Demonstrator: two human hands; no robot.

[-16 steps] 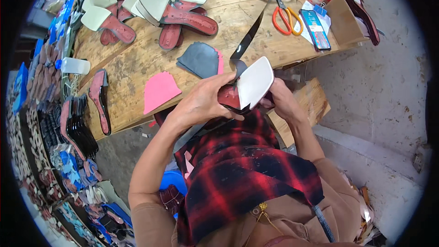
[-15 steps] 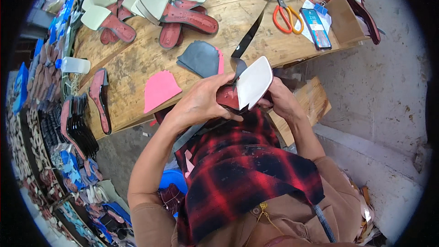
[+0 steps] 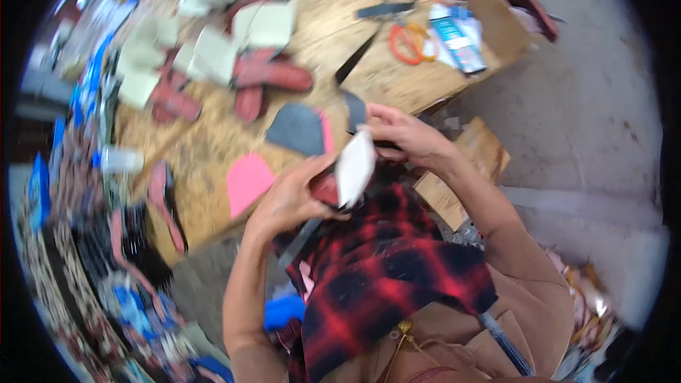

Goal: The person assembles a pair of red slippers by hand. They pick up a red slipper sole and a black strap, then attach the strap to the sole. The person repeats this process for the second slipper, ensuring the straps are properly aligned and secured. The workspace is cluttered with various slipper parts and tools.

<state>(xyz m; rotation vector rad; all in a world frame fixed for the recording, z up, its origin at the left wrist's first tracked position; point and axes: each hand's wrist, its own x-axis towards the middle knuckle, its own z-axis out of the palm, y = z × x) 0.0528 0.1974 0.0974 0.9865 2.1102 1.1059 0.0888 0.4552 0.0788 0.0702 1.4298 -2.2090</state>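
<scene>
Shoe sole, red with a white flap standing up on its right side, sits near the middle of the frame, in front of the table's near edge. The left hand holds it from the left, fingers and thumb curved around its sides. The right hand is bent in just right of the flap, its fingertips by the end of a black strap; the frame is blurred, so I cannot tell whether they grip it. Beneath is a red and black plaid apron.

On the table, left of centre, lies a pink piece, with a dark grey piece above and to its right. More red soles with pale flaps spread across the upper left. Orange-handled scissors and a phone lie at the upper right.
</scene>
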